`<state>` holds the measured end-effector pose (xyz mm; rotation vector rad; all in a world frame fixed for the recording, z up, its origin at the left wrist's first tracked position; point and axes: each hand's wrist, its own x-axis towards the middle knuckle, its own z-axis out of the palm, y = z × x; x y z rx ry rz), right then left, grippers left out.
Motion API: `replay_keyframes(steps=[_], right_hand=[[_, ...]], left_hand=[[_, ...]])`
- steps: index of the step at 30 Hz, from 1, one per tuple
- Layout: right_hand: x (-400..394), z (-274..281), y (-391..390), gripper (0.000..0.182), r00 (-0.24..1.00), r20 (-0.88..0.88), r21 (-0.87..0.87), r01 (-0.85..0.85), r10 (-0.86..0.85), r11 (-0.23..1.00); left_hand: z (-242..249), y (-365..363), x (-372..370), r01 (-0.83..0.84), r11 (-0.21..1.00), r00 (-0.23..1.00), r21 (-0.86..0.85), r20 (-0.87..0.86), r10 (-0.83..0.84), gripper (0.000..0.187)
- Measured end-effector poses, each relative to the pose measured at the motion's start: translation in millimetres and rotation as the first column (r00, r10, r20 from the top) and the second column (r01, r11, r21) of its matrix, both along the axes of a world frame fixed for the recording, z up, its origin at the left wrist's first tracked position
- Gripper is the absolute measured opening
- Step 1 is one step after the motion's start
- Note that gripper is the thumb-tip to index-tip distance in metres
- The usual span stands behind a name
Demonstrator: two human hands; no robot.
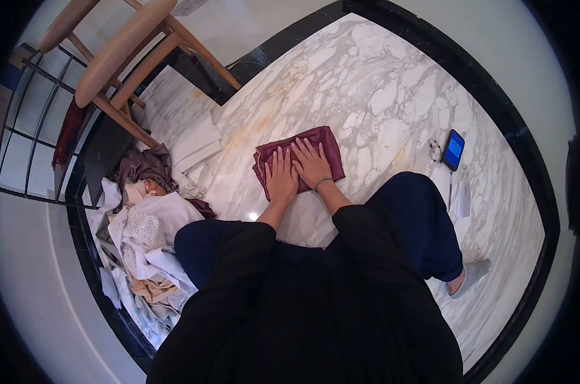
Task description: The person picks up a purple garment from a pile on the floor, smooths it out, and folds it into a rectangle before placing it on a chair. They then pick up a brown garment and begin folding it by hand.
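A dark red cloth [330, 148], folded into a rough rectangle, lies on the marble floor [379, 96] in front of my crossed legs. My left hand [281, 178] rests flat on its left part, fingers stretched forward. Beside it, my right hand [312, 165] presses flat on the middle of the same cloth, with its fingers a little apart and a thin band round the wrist. The two hands nearly touch. Cloth edges show to the left and right of them.
A heap of mixed cloths [152, 224] lies to my left, below a wooden chair [123, 57] and a black wire rack [40, 128]. At the right are a phone [453, 150], a beaded string [436, 151] and a white paper-like piece [463, 199].
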<state>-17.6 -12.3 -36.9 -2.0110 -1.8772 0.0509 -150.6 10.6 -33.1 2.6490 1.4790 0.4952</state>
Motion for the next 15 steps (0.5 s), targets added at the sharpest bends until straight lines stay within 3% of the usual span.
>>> replay_keyframes(steps=[15], right_hand=[[21,-2,-4,0.061,0.987,0.017,0.039,0.16,-0.16,0.986]], left_hand=[[1,7,-6,-0.115,0.993,0.993,0.002,-0.015,0.115,0.064]])
